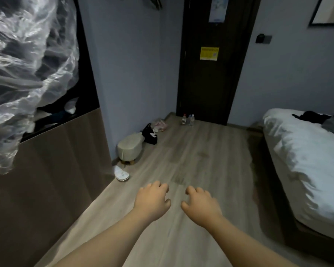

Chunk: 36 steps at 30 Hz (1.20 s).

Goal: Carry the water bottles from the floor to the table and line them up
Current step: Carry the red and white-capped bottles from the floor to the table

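Both arms reach forward over the wooden floor [191, 160] in the near middle of the view. The left hand [152, 199] and the right hand [201, 204] hang palm down, side by side but apart, fingers loosely curled and holding nothing. The water bottles [188, 119] stand upright in a tight cluster on the floor at the far end of the room, just in front of the dark door [210, 83] and well apart from both hands. One seems to have a red cap, though they are too small to be sure. A yellow notice [209, 53] is stuck on the door. Left of the bottles, along the wall, lie a pinkish bundle [159, 125], a black bag [150, 134], a pale stool [129, 146] on short wooden legs and, nearer, a white slipper [121, 173]. Crinkled clear plastic [27, 64] fills the upper left, above a brown panel [56, 180]. On the right stands a bed [307, 155] with white bedding, a dark garment [313, 116] lying at its far end
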Each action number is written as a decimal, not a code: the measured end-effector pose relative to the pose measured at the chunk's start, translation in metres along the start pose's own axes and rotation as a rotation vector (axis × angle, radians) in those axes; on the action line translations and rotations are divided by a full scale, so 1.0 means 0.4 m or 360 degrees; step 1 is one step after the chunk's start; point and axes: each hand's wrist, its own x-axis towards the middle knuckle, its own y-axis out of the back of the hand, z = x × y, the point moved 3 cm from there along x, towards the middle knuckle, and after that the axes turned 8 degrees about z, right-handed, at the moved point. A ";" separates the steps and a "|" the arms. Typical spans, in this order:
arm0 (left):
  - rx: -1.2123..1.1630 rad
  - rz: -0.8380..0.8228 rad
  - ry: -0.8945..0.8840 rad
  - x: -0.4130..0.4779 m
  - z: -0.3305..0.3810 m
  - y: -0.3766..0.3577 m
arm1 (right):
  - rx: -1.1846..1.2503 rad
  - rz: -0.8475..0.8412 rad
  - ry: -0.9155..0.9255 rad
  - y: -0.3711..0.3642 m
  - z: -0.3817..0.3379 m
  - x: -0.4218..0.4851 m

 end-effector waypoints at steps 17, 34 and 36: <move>0.0092 -0.0157 -0.0134 0.887 0.007 -0.168 | 0.0067 0.0032 -0.0157 0.042 0.235 0.837; 0.0131 -0.0143 -0.0130 1.888 -0.025 -0.271 | 0.0006 -0.0003 -0.0147 0.153 0.437 1.803; 0.0147 -0.0130 -0.0165 2.022 -0.056 -0.275 | -0.0004 -0.0003 -0.0148 0.159 0.434 1.941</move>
